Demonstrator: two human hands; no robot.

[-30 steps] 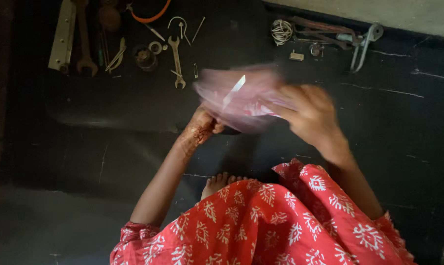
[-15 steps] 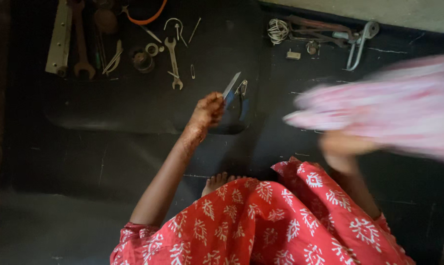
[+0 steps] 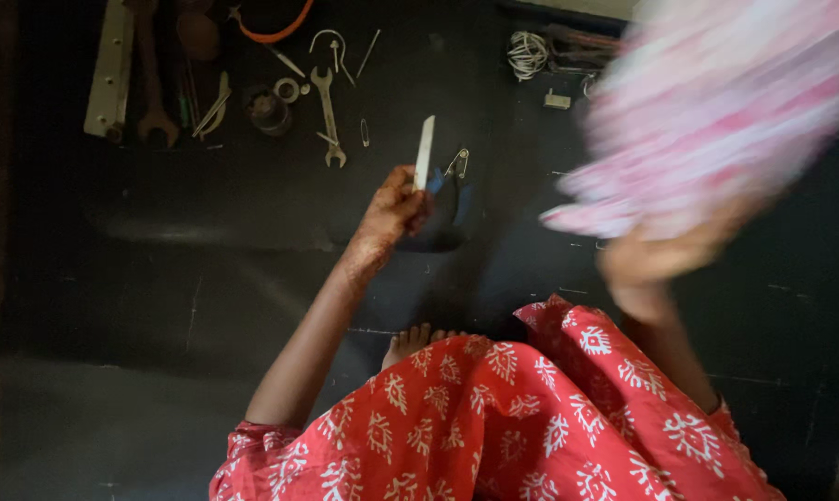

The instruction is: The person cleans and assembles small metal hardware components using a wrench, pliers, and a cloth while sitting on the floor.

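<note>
My left hand (image 3: 393, 206) is closed around a tool with a dark blue handle and a flat pale blade (image 3: 425, 151) that points up and away from me. A dark blue rounded object (image 3: 447, 218) sits just right of that hand, with a safety pin (image 3: 456, 163) beside the blade. My right hand (image 3: 656, 264) is blurred with motion and holds up a pink and white striped cloth (image 3: 716, 111), which covers the upper right of the view.
On the dark floor at the back lie a wrench (image 3: 327, 109), a larger spanner (image 3: 152, 74), a pale metal bar (image 3: 111, 67), an orange cord (image 3: 273, 30), a small round part (image 3: 267, 109) and a coil of wire (image 3: 528, 52). My red patterned garment (image 3: 493, 417) and bare toes (image 3: 417, 341) fill the foreground.
The cloth has left the tool and swung up to the right with my right hand. The blade in my left hand now stands uncovered and more upright.
</note>
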